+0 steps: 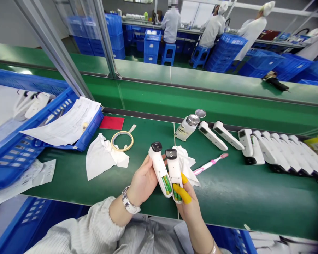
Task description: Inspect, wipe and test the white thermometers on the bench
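Note:
My left hand (143, 180) is closed around a white infrared thermometer (157, 163), its black sensor end up and its battery bay uncovered. Green batteries (166, 185) show inside that bay. Beside it, my right hand (188, 203), with yellow covers on two fingertips, grips a second thermometer (174, 167). This one also has an uncovered bay with green batteries, partly behind a yellow fingertip. The two thermometers are side by side above the green table (228, 197). Behind the right one lies a crumpled white cloth (184, 160), with a pink and white toothbrush (211, 164) to its right.
More thermometers (278, 151) lie in a row at right. A dispenser bottle (187, 127) with its lid raised stands behind. Left are a tape roll (122, 149), white cloth (99, 158), red card (111, 123) and blue crates (37, 130). Co-workers (171, 24) sit beyond the partition.

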A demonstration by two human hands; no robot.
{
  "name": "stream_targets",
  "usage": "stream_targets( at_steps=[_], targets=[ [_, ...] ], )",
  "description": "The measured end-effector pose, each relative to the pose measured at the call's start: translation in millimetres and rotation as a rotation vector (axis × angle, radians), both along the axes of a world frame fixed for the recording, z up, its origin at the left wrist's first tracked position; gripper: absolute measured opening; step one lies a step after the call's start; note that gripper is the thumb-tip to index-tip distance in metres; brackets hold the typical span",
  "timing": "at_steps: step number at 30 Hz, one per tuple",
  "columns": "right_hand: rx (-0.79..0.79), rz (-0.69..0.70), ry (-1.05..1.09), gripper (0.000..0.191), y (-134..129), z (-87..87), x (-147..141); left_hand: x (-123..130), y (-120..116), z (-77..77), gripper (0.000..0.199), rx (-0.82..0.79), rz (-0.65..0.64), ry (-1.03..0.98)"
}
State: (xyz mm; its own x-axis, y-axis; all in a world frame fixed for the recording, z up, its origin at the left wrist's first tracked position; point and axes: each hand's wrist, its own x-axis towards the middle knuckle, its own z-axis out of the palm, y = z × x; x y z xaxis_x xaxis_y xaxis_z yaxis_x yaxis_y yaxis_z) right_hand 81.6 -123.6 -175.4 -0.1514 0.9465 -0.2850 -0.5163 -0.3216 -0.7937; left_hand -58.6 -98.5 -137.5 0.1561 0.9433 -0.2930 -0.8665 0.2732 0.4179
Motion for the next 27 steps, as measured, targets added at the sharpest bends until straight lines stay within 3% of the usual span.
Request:
stream_targets(
  at_steps=[3,6,15,23,25,27],
  targets=[
    [-0.003,-0.093,0.022,0.035,-3,-14.0,6,-2,-2,-2.0,0.037,-0.02,-0.021,0.098],
    [-0.005,-0.1,0.045,0.031,-4,-20.0,12,-3,-4,-4.6,0.027,-0.027,-0.052,0.196],
    [-0.055,0.023,0.072,0.05,1,13.9,4,-3,-5,-8.5,0.029,-0.011,-0.084,0.22],
    [0.003,0.074,0.066,0.055,2,9.2,3,-2,-5,-9.3,0.027,-0.05,-0.064,0.253],
    [-0.006,0.102,0.094,0.048,5,2.4,5,-4,-8,-10.1,0.028,0.028,-0.014,0.354],
    [-0.018,0.135,0.118,0.036,6,-4.3,8,-8,-16,-10.0,0.033,0.275,0.087,0.596]
  ],
)
